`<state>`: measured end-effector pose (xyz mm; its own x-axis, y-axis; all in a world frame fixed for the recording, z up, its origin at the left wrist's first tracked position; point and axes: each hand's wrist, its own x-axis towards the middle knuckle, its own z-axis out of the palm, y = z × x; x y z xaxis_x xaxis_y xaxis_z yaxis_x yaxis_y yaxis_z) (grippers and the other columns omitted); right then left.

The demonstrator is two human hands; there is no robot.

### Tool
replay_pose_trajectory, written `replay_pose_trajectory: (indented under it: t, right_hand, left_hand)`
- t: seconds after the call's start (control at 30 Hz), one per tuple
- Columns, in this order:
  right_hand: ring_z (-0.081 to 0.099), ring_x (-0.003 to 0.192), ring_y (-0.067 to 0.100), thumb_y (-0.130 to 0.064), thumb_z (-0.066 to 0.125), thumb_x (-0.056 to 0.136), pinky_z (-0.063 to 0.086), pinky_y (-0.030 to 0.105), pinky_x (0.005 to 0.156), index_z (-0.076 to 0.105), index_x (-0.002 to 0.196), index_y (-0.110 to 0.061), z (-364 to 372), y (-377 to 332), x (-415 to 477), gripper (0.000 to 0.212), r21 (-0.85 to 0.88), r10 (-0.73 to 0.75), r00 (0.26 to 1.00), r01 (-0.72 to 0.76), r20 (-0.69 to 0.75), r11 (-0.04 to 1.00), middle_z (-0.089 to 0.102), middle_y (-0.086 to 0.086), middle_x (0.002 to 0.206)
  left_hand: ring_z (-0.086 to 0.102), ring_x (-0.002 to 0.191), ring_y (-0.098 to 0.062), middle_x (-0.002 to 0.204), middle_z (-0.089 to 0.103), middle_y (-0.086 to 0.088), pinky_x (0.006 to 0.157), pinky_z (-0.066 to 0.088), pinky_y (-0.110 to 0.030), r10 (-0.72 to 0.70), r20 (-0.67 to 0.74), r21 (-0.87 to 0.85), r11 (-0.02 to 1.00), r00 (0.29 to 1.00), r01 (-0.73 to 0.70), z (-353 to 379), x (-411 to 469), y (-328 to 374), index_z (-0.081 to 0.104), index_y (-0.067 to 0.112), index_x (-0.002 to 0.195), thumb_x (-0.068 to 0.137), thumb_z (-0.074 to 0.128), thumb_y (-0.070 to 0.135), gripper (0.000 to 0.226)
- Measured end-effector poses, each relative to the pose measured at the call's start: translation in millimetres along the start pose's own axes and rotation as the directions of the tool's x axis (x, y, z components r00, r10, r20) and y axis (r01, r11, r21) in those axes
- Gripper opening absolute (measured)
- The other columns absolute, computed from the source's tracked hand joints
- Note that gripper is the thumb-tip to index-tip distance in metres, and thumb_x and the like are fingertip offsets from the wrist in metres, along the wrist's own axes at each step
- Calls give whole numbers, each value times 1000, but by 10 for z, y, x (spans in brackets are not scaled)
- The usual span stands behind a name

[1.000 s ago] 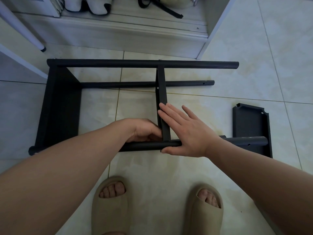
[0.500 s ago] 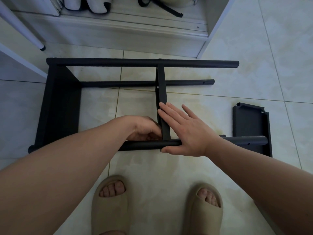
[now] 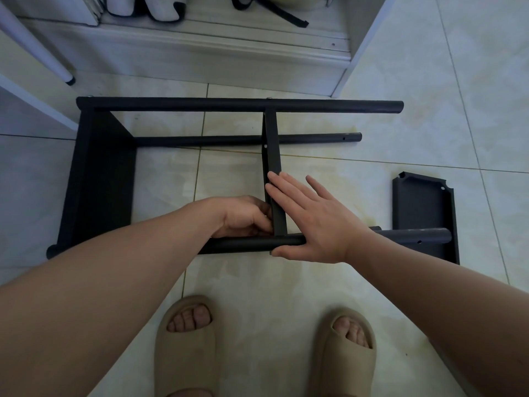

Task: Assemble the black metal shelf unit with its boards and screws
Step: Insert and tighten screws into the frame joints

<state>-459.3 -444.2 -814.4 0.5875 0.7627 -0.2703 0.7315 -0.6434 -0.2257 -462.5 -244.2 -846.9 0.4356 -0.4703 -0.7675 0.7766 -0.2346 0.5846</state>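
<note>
While right hand [image 3: 317,222] presses flat on board [image 3: 272,144], left hand [image 3: 243,216] curls beside

Matt black metal shelf frame [image 3: 240,105] on glossy pale floor tiles [image 3: 429,110].

Floor [image 3: 400,67]: pale glossy tiles with thin grout lines and yellowish staining near the middle.
Shelf frame [image 3: 243,105]: black, lying on its side, tubes running left to right, one panel at the left end and another midway.
Loose board [image 3: 420,204]: black, flat on the tiles at right, rim upward; the frame's near tube crosses its near end.
Footwear: left slipper [image 3: 183,353] and right slipper [image 3: 343,365], beige, worn, toes toward the frame.
White leg [image 3: 43,50]: planted on tile, top left.
</note>
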Motion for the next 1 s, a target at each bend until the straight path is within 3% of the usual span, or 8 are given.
replay_pose_trajectory:
  t: [0.17,0.3,0.4,0.53,0.7,0.83,1.0]
  right_hand:
    - [-14,155,10,-84,32,83,4,47,127,3,163,-17,10,2,-3,108,-4,0,1000,0,1,1000,-12,-5,170]
    - [-14,155,11,-84,31,84,4,48,127,3,163,-17,13,5,-1,108,-4,-1,1000,1,0,1000,-13,-5,170]
    - [-13,155,11,-85,31,84,4,48,127,3,163,-17,15,6,0,108,-11,-1,1000,1,-1,1000,-13,-5,170]
    - [-14,155,11,-85,32,84,4,48,127,3,163,-17,17,5,3,108,-11,0,1000,0,4,1000,-13,-5,170]
    - [-11,156,12,-84,34,84,6,49,127,4,163,-17,19,6,-1,108,-5,0,1000,0,-12,1000,-10,-4,170]
    - [-11,156,12,-84,34,84,6,49,127,4,163,-17,20,5,-2,108,-5,-1,1000,1,-11,1000,-10,-4,170]
    - [-12,155,11,-85,32,83,5,48,127,4,163,-17,13,5,-5,108,-8,3,1000,-3,-4,1000,-11,-4,170]
  left_hand:
    - [64,92,-30,104,62,-22,84,54,-35,-7,33,-7,1000,999,7,1,6,-13,55,-12,126,91,49,-12,36]
    - [68,74,-18,83,71,-8,75,53,-29,-59,69,25,998,996,57,-4,9,-24,69,6,91,94,54,3,16]
    - [68,73,-17,79,72,-6,76,53,-29,-78,51,39,996,996,76,-23,14,-13,76,14,77,92,59,5,25]
    - [69,64,-12,69,71,-2,62,55,-23,-86,44,59,995,995,84,-31,13,38,78,18,60,90,59,-1,40]
    - [69,64,-13,71,72,-5,59,55,-23,-73,33,45,996,997,71,-34,19,46,77,14,63,89,60,-5,36]
    - [69,65,-14,73,72,-6,60,56,-23,-57,19,48,997,998,56,-34,8,44,72,8,79,88,60,-5,19]
    - [69,66,-15,73,71,-7,63,56,-25,-49,17,31,998,999,49,-26,9,42,72,8,79,88,58,-7,22]
